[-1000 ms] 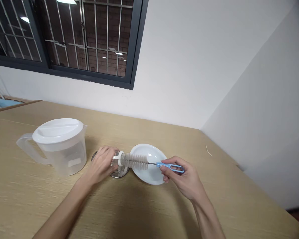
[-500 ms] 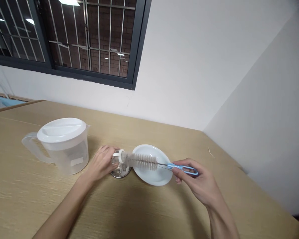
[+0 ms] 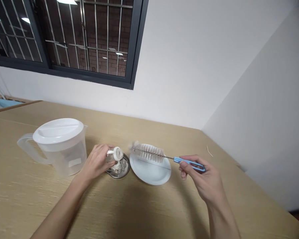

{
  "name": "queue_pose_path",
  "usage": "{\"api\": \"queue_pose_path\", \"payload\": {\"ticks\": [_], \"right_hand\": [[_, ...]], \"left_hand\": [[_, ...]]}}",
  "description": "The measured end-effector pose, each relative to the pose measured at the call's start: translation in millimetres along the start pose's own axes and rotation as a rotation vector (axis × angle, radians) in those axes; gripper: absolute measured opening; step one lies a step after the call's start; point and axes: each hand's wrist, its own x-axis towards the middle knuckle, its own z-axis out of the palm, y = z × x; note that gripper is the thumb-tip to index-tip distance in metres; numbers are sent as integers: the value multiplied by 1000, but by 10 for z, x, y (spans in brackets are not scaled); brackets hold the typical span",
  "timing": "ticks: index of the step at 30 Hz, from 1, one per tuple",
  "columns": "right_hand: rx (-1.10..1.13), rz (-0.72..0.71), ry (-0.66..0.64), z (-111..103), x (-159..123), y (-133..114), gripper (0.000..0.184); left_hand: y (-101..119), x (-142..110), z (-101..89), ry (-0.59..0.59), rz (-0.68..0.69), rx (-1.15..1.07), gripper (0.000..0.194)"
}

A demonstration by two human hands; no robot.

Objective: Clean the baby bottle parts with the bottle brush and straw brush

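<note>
My left hand (image 3: 98,161) is wrapped round a small clear bottle with a white neck (image 3: 117,153), tilted so that its mouth faces right. Beneath it lies a round metal dish (image 3: 126,168) holding small shiny items I cannot make out. My right hand (image 3: 200,176) grips the blue loop handle of a bottle brush (image 3: 150,154). The brush's pale bristles are over a white oval bowl (image 3: 151,177), and its tip is apart from the bottle's mouth.
A translucent plastic pitcher (image 3: 61,146) with a white lid stands left of my left hand. A thin pale strip (image 3: 209,151) lies on the wooden table (image 3: 139,212) at the right. The wall (image 3: 174,76) and a barred window (image 3: 87,39) rise behind.
The bottle brush has come out of the bottle's mouth and moved right with my right hand. The bottle's mouth has turned more towards me.
</note>
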Motion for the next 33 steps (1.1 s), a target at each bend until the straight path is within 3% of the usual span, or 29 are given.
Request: {"api": "queue_pose_path", "payload": {"ticks": [5,10,17,22,28,33], "right_hand": [[197,-4,153,-7,82,95,35],[367,30,198,-33,117,117,37],[376,65,316,-85,221,247,37],[311,211,326,-185,304,420,39],[266,290,293,-238,381,631,34],[382,219,435,-342,429,787,38]], "left_hand": [[39,12,25,25,-37,23,31],[60,-6,100,111,-42,8,38],[51,-34,143,223,-46,-60,53],[29,-48,175,290,-33,-150,64],[73,-36,153,297,-74,-279,72],[124,-33,121,221,-104,-345,72]]}}
